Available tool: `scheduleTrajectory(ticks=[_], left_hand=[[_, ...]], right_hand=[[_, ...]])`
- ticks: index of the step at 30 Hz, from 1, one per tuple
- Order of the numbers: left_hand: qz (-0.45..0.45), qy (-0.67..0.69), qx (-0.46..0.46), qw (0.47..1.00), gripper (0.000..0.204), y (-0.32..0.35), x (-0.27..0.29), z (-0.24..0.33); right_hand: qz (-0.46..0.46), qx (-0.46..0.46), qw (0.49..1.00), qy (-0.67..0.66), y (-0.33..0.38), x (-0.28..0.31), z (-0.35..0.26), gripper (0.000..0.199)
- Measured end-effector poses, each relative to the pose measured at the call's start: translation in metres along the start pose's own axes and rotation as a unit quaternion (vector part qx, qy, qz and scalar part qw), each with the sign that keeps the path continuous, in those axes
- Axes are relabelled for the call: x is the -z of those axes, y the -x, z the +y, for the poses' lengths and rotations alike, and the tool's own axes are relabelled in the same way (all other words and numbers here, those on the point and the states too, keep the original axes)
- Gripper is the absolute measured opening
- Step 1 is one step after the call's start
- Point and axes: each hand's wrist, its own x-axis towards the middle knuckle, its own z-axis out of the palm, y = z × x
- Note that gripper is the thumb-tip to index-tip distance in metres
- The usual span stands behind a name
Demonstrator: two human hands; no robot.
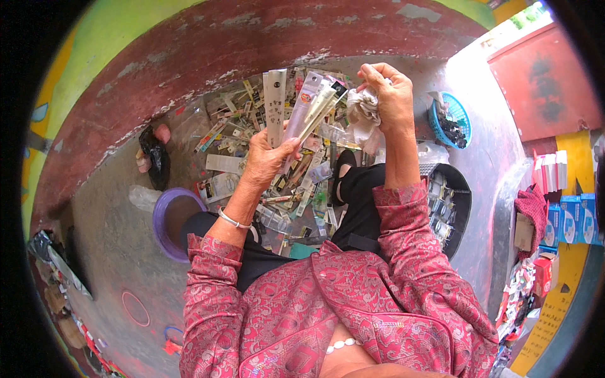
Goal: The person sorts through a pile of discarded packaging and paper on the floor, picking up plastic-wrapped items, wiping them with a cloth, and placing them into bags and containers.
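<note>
Above a heap of small packets (265, 157) spread on the grey concrete floor (120, 252), the left hand (265, 157) grips a fanned bunch of flat clear packages (302, 107) with long pale items inside, thumb pressed across their lower ends. Just to its right and a little higher, the right hand (391, 94) is closed around a crumpled white plastic bag (364, 116) that hangs below the fingers. A purple bucket (165, 220) stands by the left knee, a blue basket (455, 120) sits further right.
</note>
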Motion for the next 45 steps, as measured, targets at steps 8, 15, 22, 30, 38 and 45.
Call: scheduleTrajectory(ticks=[8,15,22,30,38,45], left_hand=[[0.002,0.035,0.044,0.998,0.022,-0.006,-0.002,-0.014],[-0.032,0.078,0.089,0.992,0.026,0.006,-0.005,0.0],[0.025,0.17,0.168,0.971,0.027,-0.003,0.001,-0.008],[0.103,0.271,0.151,0.945,0.024,-0.008,0.008,-0.013],[0.048,0.213,0.146,0.965,0.022,0.002,0.001,-0.012],[-0.01,0.108,0.129,0.986,0.027,0.002,-0.003,-0.012]], right_hand=[[-0.12,0.176,0.959,0.186,0.041,-0.066,0.013,0.014],[0.158,0.267,0.885,0.346,-0.019,-0.038,0.031,0.011],[0.037,0.175,0.968,0.176,0.018,-0.057,0.025,0.014],[-0.171,0.151,0.92,0.318,0.073,-0.097,0.06,0.013],[0.029,0.235,0.865,0.442,0.011,-0.072,0.053,0.012],[-0.069,0.079,0.942,0.317,0.006,-0.054,0.024,0.033]])
